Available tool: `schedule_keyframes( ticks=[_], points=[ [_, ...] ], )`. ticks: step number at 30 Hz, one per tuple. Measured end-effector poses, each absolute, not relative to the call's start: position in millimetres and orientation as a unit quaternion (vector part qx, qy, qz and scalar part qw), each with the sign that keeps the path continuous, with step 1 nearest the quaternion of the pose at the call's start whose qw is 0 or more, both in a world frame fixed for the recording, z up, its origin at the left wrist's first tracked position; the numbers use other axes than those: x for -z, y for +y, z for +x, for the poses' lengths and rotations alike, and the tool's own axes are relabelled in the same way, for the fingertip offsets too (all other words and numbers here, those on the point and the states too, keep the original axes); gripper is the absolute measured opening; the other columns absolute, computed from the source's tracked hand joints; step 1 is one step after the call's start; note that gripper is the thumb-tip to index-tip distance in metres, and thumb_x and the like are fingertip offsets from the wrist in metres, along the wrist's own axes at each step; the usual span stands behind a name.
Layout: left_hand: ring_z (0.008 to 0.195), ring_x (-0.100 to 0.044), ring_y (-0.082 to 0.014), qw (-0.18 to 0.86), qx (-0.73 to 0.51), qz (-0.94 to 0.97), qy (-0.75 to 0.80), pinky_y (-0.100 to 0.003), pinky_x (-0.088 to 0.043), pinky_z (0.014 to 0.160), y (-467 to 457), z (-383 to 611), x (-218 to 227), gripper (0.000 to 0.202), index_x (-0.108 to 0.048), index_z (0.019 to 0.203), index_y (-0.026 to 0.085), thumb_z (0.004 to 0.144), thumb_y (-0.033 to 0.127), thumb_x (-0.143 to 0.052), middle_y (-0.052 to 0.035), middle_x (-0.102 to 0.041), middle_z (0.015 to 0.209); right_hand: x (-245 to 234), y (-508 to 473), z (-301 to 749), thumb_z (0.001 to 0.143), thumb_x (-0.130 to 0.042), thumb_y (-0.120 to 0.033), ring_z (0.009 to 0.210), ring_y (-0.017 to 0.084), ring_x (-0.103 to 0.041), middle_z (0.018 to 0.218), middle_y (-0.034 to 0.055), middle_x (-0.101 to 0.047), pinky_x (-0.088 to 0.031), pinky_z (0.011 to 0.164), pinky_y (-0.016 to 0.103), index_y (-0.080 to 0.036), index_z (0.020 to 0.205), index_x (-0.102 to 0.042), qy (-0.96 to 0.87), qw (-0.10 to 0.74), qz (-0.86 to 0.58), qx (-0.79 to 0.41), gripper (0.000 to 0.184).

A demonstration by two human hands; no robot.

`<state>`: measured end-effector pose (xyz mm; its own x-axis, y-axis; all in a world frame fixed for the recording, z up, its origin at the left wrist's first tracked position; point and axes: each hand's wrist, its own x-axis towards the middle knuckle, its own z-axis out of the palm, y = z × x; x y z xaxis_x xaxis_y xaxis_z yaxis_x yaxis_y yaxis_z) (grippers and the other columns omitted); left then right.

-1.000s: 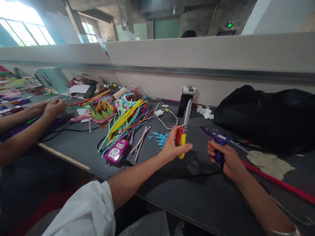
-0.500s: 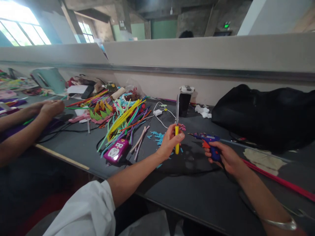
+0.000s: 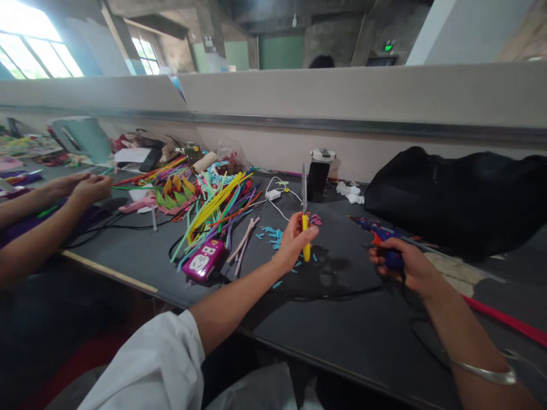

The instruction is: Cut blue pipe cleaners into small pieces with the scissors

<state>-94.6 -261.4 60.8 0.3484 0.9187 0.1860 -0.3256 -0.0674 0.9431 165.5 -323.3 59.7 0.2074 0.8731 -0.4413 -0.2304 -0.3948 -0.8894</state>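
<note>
My left hand [image 3: 294,239] is closed round the yellow and red handles of a pair of scissors [image 3: 305,210], whose blades point straight up. My right hand [image 3: 405,266] grips a blue glue gun [image 3: 382,239] with an orange trigger, its nozzle aimed left toward the scissors. A black cord runs from the gun across the dark table [image 3: 342,319]. Small pink scraps [image 3: 316,219] and blue scraps [image 3: 271,234] lie just behind my left hand.
A heap of coloured pipe cleaners [image 3: 213,205] and a magenta power strip [image 3: 204,259] lie to the left. A black bottle [image 3: 318,175], a black bag [image 3: 461,199] and a red rod [image 3: 504,319] are on the right. Another person's hands [image 3: 83,187] rest at far left.
The scissors turned from tilted to upright and moved slightly left and down. My right hand drew the glue gun to the right, away from the scissors.
</note>
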Motion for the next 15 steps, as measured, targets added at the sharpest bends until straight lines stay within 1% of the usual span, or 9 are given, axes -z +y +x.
schedule_keyframes(
  ticks=[2,4,7,11,15],
  points=[
    [0.083,-0.052,-0.0148,0.624,-0.498,0.532,0.281,-0.022,-0.044,0.059,-262,-94,-61,0.058,-0.046,0.115,0.021,0.069,0.049,-0.067,-0.0042,-0.051,0.098,-62,-325,167,0.066,-0.062,-0.024,0.051,0.010,-0.050,0.066,0.0025,-0.057,-0.044,0.038,0.020,-0.015,0.072,-0.061,-0.252,0.489,-0.611,-0.570,0.011],
    [0.082,-0.052,-0.0147,0.625,-0.496,0.532,0.285,-0.022,-0.044,0.059,-262,-94,-61,0.058,-0.046,0.115,0.022,0.069,0.049,-0.066,-0.0041,-0.051,0.099,-64,-326,167,0.062,-0.066,-0.022,0.048,0.009,-0.048,0.063,0.0011,-0.056,-0.042,0.037,0.020,-0.015,0.073,-0.062,-0.276,0.486,-0.608,-0.564,0.013],
    [0.082,-0.052,-0.0145,0.624,-0.494,0.533,0.287,-0.022,-0.044,0.060,-262,-93,-61,0.057,-0.046,0.116,0.021,0.069,0.048,-0.067,-0.0037,-0.051,0.098,-65,-327,165,0.057,-0.069,-0.020,0.044,0.009,-0.047,0.057,-0.0001,-0.056,-0.039,0.036,0.020,-0.015,0.068,-0.059,-0.324,0.459,-0.628,-0.538,0.015],
    [0.081,-0.052,-0.0140,0.619,-0.499,0.537,0.282,-0.023,-0.044,0.062,-262,-93,-60,0.056,-0.047,0.115,0.021,0.069,0.046,-0.067,-0.0029,-0.051,0.097,-59,-324,160,0.060,-0.065,-0.025,0.040,0.009,-0.046,0.052,-0.0014,-0.053,-0.039,0.034,0.021,-0.017,0.061,-0.053,-0.361,0.432,-0.677,-0.473,0.015],
    [0.083,-0.052,-0.0145,0.622,-0.493,0.537,0.286,-0.024,-0.045,0.063,-263,-93,-61,0.058,-0.046,0.117,0.021,0.070,0.048,-0.066,-0.0034,-0.052,0.099,-52,-320,154,0.064,-0.066,-0.032,0.041,0.008,-0.046,0.056,-0.0012,-0.056,-0.036,0.032,0.020,-0.017,0.068,-0.057,-0.397,0.427,-0.677,-0.450,0.018]
  ],
)
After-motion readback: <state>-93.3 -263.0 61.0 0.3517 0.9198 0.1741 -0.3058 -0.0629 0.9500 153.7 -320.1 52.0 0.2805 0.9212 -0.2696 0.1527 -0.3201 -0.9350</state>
